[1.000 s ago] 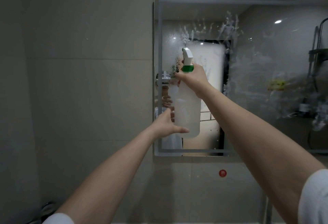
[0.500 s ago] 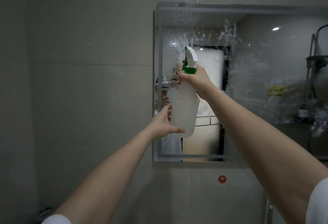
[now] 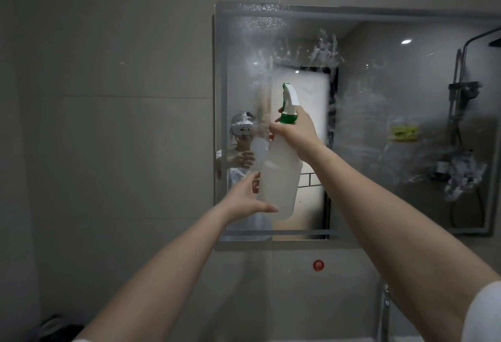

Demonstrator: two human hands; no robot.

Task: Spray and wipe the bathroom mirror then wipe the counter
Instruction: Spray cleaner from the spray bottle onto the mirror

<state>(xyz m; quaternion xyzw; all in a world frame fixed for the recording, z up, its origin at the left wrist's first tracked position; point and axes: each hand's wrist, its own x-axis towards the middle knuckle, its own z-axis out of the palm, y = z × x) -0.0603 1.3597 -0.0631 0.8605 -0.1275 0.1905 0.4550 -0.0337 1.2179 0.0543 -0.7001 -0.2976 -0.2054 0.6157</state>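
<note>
A translucent white spray bottle (image 3: 279, 179) with a green collar and white nozzle is held up in front of the mirror (image 3: 406, 124), tilted with its nozzle toward the upper left. My right hand (image 3: 295, 133) grips the bottle's neck at the trigger. My left hand (image 3: 248, 198) cups the bottle's lower left side, thumb under its base. The mirror glass carries white spray streaks and droplets across its upper left and middle. The counter is out of view.
Grey wall tiles (image 3: 108, 152) surround the mirror. A small red round sticker (image 3: 318, 265) sits on the wall below it. A chrome tap (image 3: 383, 312) rises at the bottom right. A dark object (image 3: 54, 325) lies at the bottom left.
The bottle has tilted further, its nozzle swinging toward the mirror's upper left. More droplets show on the mirror's top left. The view has dropped, so the mirror sits lower in frame.
</note>
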